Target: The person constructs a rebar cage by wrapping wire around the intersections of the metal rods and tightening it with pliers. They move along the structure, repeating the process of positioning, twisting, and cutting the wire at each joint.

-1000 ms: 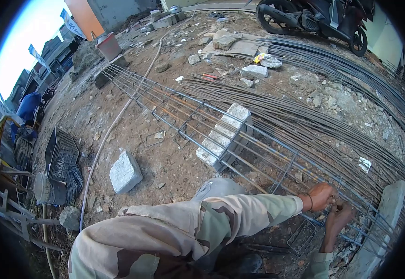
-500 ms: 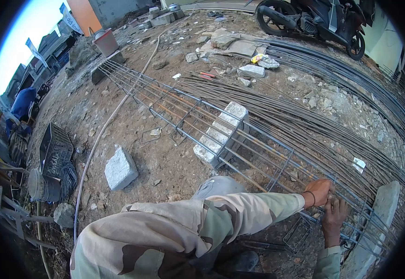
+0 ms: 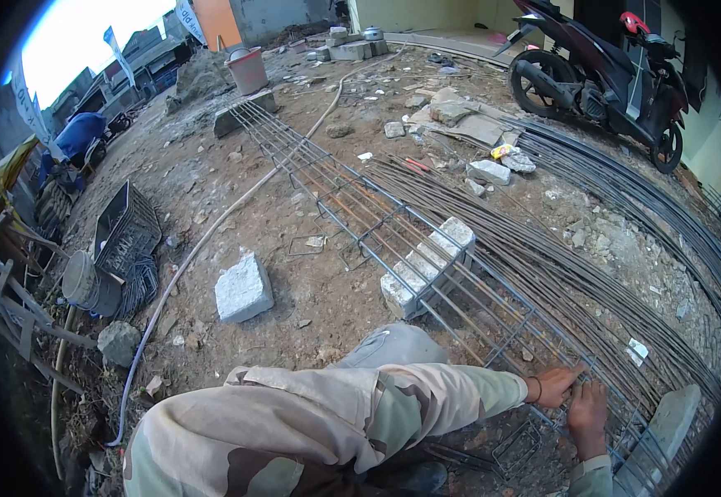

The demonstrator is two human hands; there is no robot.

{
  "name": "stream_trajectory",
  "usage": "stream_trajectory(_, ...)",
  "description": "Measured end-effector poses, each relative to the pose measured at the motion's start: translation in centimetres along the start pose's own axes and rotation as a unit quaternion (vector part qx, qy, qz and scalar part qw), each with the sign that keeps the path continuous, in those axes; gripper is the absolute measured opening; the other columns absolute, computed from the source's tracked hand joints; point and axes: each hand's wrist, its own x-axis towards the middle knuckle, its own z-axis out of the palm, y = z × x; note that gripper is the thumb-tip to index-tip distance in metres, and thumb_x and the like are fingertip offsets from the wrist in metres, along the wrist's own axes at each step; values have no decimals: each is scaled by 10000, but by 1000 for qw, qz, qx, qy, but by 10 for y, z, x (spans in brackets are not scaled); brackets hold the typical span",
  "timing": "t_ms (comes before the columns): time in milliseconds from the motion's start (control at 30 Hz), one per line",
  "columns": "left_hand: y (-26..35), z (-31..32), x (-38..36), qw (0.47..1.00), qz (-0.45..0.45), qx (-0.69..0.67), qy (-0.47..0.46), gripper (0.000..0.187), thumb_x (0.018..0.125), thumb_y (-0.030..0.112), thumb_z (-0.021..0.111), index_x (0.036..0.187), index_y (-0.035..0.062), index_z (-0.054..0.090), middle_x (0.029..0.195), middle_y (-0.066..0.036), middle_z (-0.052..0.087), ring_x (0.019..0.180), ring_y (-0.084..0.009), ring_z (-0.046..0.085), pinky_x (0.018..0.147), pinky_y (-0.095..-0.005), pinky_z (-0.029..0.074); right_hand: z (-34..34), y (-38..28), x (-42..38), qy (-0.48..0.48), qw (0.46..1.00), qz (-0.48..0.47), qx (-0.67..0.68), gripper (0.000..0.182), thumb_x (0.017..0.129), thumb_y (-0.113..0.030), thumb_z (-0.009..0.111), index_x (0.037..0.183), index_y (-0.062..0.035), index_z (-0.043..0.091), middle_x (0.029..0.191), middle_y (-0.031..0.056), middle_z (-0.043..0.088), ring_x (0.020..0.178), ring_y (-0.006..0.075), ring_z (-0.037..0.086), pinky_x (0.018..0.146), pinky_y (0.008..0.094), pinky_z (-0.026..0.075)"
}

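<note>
A long rebar cage (image 3: 394, 217), made of thin steel bars with square stirrups, runs from the upper left to the lower right. At its near end, my left hand (image 3: 555, 385), with a dark band at the wrist, is closed at the far-side bar where a stirrup crosses. Close beside it, my right hand (image 3: 588, 414) has its fingers curled over the same bar. Whether either hand also holds something small, such as wire, is hidden. Loose bent stirrups (image 3: 518, 447) lie on the ground below my arms.
White blocks (image 3: 427, 269) and a concrete slab (image 3: 675, 422) prop up the cage. Another white block (image 3: 243, 288) sits left. Loose rebar (image 3: 493, 236) lies alongside. A hose (image 3: 203, 236) crosses the dirt; a crate (image 3: 129, 228), bucket (image 3: 91, 283) and motorbike (image 3: 596, 87) stand around.
The view has shifted, so the scene sits further right and lower. Both hands stay at the same part of the cage; my left hand's fingers look more extended along the bar.
</note>
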Motion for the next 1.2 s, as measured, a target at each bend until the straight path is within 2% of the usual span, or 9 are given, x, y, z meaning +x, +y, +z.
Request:
stream_trajectory(333, 66, 1, -60, 964, -92, -62, 242, 433, 867, 38, 616, 1298, 31, 581, 1096, -198, 724, 1055, -383, 702, 941, -447, 545, -20, 31, 64, -285, 902, 250, 207, 237, 730, -135, 735, 838, 76, 731, 941, 317, 711, 856, 470, 702, 749, 478, 562)
stream_trajectory(433, 88, 10, -71, 931, -164, -218, 241, 336, 924, 36, 579, 1252, -29, 608, 1023, -190, 765, 974, -299, 753, 840, -371, 597, -15, 41, 58, -285, 665, 505, 470, 253, 816, -104, 697, 629, 61, 651, 607, 187, 625, 507, 264, 593, 434, 432, 402)
stream_trajectory(533, 81, 25, -89, 879, -202, -394, 177, 293, 952, -2, 544, 1232, -48, 615, 1026, -166, 772, 960, -225, 751, 812, -335, 597, -18, 50, 50, -308, 591, 525, 529, 158, 824, -41, 684, 755, 93, 639, 622, 206, 628, 522, 303, 608, 473, 439, 439)
stream_trajectory(600, 74, 37, -100, 838, -230, -471, 151, 270, 959, -21, 534, 1211, -48, 627, 1015, -148, 778, 928, -181, 750, 770, -314, 596, -21, 49, 47, -315, 841, 292, 329, 131, 818, 4, 689, 915, 70, 631, 677, 194, 644, 553, 322, 630, 531, 459, 478)
stream_trajectory(667, 67, 48, -107, 770, -284, -550, 155, 259, 964, -46, 503, 1186, -53, 637, 1043, -158, 765, 944, -190, 740, 818, -299, 598, -41, 12, 38, 52, 991, 119, 39, 152, 816, -43, 726, 932, 0, 638, 664, 157, 634, 588, 338, 651, 581, 483, 493)
stream_trajectory(733, 67, 32, -107, 753, -316, -562, 130, 259, 973, -52, 483, 1176, -59, 643, 1061, -154, 755, 979, -192, 733, 818, -307, 602, -104, -23, 40, 158, 972, 57, 165, 96, 838, -73, 729, 883, -41, 651, 707, 141, 644, 630, 368, 654, 594, 485, 502)
stream_trajectory(867, 57, -12, -88, 793, -328, -510, 54, 273, 1003, 2, 497, 1237, -18, 637, 1191, -172, 723, 1058, -239, 726, 919, -347, 606, -90, -99, -55, -27, 853, 231, 467, 73, 900, -89, 673, 920, -22, 650, 798, 150, 674, 672, 377, 654, 601, 459, 521)
stream_trajectory(1000, 70, -43, -53, 819, -287, -493, -64, 251, 1016, 25, 516, 1228, -4, 647, 1203, -169, 717, 1055, -233, 728, 893, -341, 622, 0, -173, -130, -71, 828, 376, 410, 119, 874, -72, 671, 988, -40, 677, 899, 163, 681, 801, 367, 665, 683, 449, 532)
stream_trajectory(1200, 82, -13, -53, 802, -311, -490, -138, 280, 1019, 37, 542, 1285, -23, 607, 1266, -175, 681, 1142, -256, 694, 1012, -358, 573, 20, -222, -103, -129, 925, 212, 289, 285, 876, -111, 597, 1132, -14, 677, 1274, 188, 596, 1211, 375, 539, 948, 540, 460)
